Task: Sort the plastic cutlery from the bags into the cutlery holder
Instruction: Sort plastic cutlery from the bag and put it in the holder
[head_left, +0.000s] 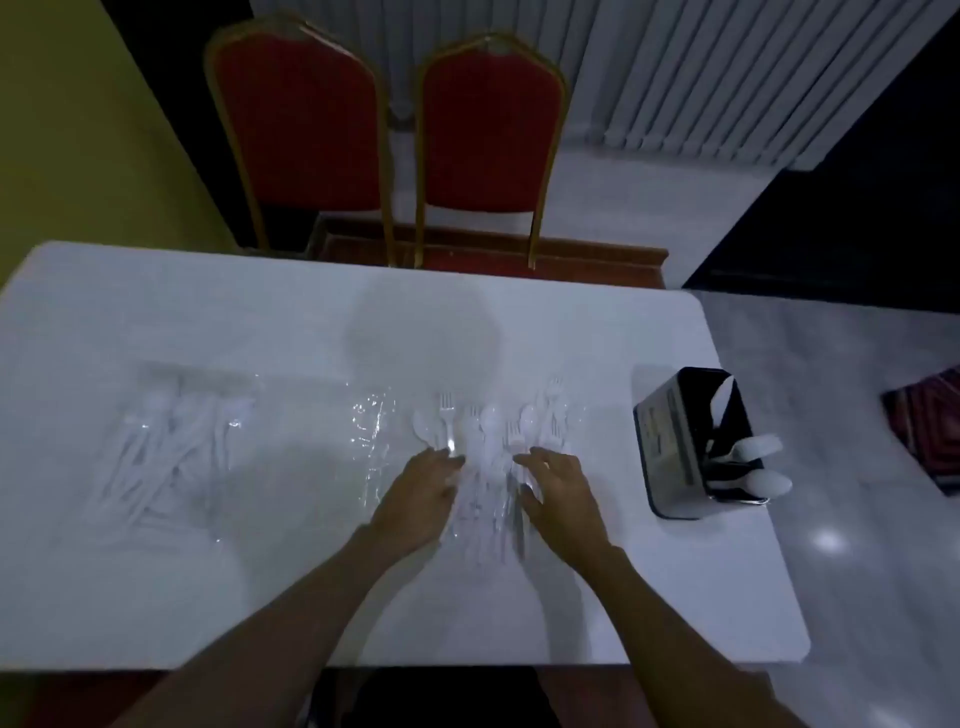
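A loose pile of white plastic cutlery (488, 431), forks and spoons, lies on clear plastic in the middle of the white table (291, 322). My left hand (423, 499) rests at the pile's left edge, fingers spread on the cutlery. On the pile's right side my right hand (558, 491) lies with its fingers apart over the pieces; no piece is lifted. A second clear bag of white cutlery (166, 447) lies at the left. The dark cutlery holder (675, 447) stands at the table's right edge with white spoons (758, 462) leaning out of it.
Two red chairs with gold frames (405, 145) stand behind the table's far edge. A crumpled clear bag (371, 436) lies just left of the pile. A patterned cloth (930, 415) sits on the floor at the right.
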